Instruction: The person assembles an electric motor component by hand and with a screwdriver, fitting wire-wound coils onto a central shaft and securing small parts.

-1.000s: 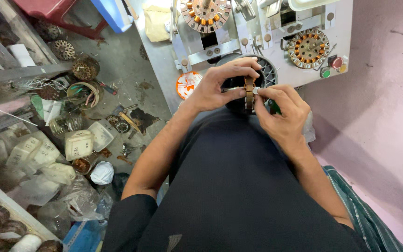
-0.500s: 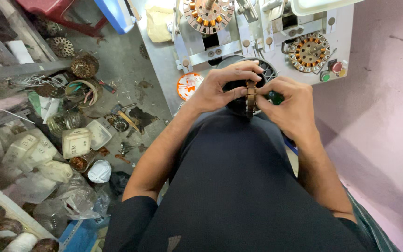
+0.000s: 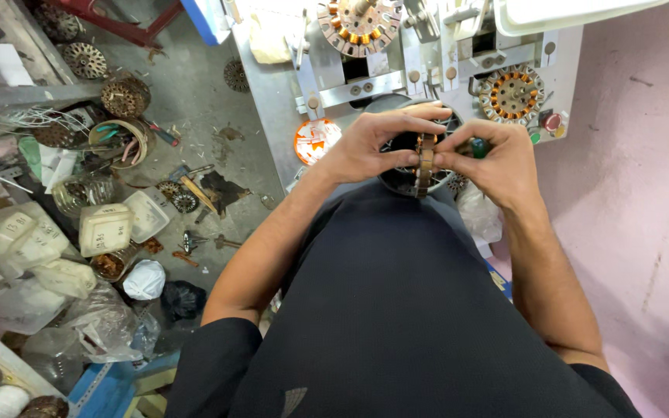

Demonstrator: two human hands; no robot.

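Note:
My left hand (image 3: 372, 145) and my right hand (image 3: 497, 159) meet in front of my chest and pinch a round wound stator (image 3: 425, 164) held edge-on between the fingertips. Its copper coils show along the rim. Behind my hands stands a grey winding machine (image 3: 427, 54). One copper-wound stator (image 3: 359, 23) is mounted at its top. Another copper-wound stator (image 3: 511, 93) sits on its right side. A dark round housing (image 3: 404, 174) lies just under my hands.
The concrete floor on the left is littered with stator cores (image 3: 124, 97), wire coils (image 3: 118, 139), white plastic tubs (image 3: 106, 228), plastic bags (image 3: 94, 321) and small tools. A pink wall (image 3: 644, 193) runs along the right. An orange-and-white round lid (image 3: 315, 139) lies by the machine.
The view has shifted slightly. My hands have stayed together on the stator and turned it a little; the fingers have regripped along its rim.

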